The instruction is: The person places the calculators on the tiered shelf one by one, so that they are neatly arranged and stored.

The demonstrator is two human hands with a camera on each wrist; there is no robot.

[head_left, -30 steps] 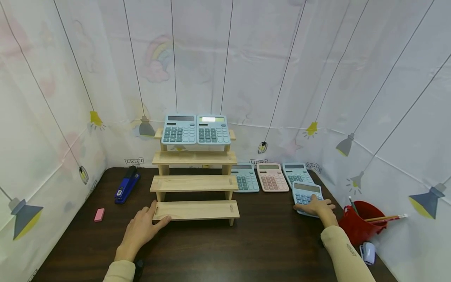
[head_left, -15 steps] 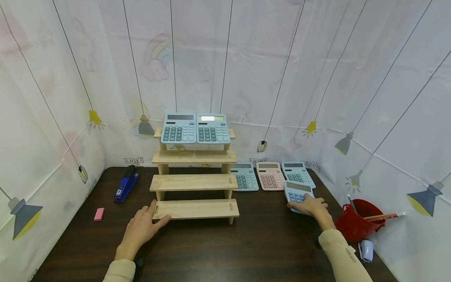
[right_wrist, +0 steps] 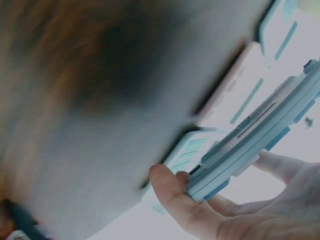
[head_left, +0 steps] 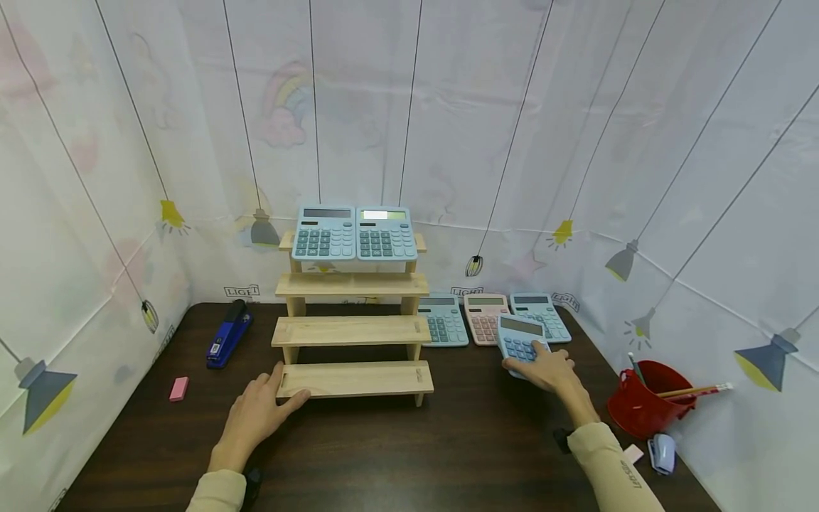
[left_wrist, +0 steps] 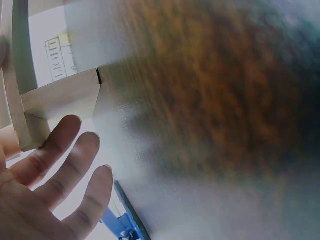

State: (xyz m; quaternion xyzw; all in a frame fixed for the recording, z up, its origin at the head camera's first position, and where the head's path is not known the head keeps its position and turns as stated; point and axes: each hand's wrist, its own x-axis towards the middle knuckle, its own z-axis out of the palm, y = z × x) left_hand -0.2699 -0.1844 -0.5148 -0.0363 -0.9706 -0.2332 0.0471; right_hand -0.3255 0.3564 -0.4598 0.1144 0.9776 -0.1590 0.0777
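My right hand (head_left: pixel 549 370) grips a light blue calculator (head_left: pixel 521 338), its screen end pointing away. Seen edge-on in the right wrist view, the calculator (right_wrist: pixel 250 137) is tilted and raised over the table, with fingers on both faces. A tiered wooden stand (head_left: pixel 354 331) stands in the middle. My left hand (head_left: pixel 252 419) rests at the left end of its lowest step, thumb along the front edge. In the left wrist view several fingers of that hand (left_wrist: pixel 55 185) extend past the step's wooden end support (left_wrist: pixel 62 97). Two blue calculators (head_left: pixel 323 233) lean on the top tier.
Behind the held calculator lie a blue calculator (head_left: pixel 443 323), a pink calculator (head_left: pixel 480 313) and another blue calculator (head_left: pixel 544 313). At right stands a red bucket (head_left: pixel 643 405) with pencils, near a small lilac stapler (head_left: pixel 662 454). A blue stapler (head_left: pixel 229 334) and pink eraser (head_left: pixel 179 389) lie left.
My right hand has carried the calculator leftward and up off the table, and it now overlaps the pink calculator in the head view. My left hand has stayed on the stand.
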